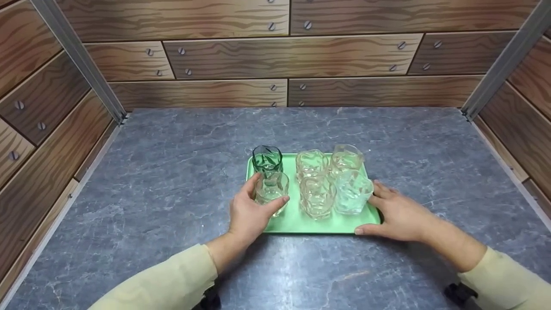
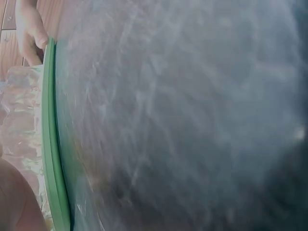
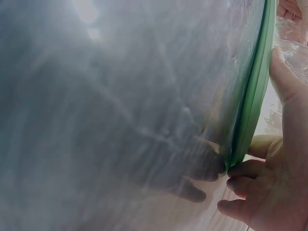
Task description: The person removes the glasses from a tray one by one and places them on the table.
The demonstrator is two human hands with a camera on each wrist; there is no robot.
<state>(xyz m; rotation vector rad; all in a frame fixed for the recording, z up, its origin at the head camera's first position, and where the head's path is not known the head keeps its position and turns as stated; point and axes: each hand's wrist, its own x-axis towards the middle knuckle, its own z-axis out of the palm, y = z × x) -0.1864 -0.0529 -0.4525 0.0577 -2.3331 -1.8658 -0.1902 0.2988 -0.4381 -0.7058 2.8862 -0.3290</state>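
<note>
My left hand (image 1: 252, 213) holds a clear glass (image 1: 272, 189) at the front left of a green tray (image 1: 292, 224), thumb and fingers on either side of it. Behind that glass stands a dark green-grey glass (image 1: 267, 159). My right hand (image 1: 402, 215) is at the tray's front right corner, thumb stretched along the front rim and fingers extended along the right side. Close to those fingers stands a pale aqua glass (image 1: 353, 193). In the right wrist view the right thumb (image 3: 284, 72) lies over the green rim (image 3: 255, 96), with several fingertips low beside it.
Three more clear, wavy glasses share the tray: a front one (image 1: 317, 198), one behind it (image 1: 311, 165) and one at the back right (image 1: 346, 160). The tray lies on a grey marbled table (image 1: 181, 172). Wood-patterned walls (image 1: 284, 56) enclose the sides and back.
</note>
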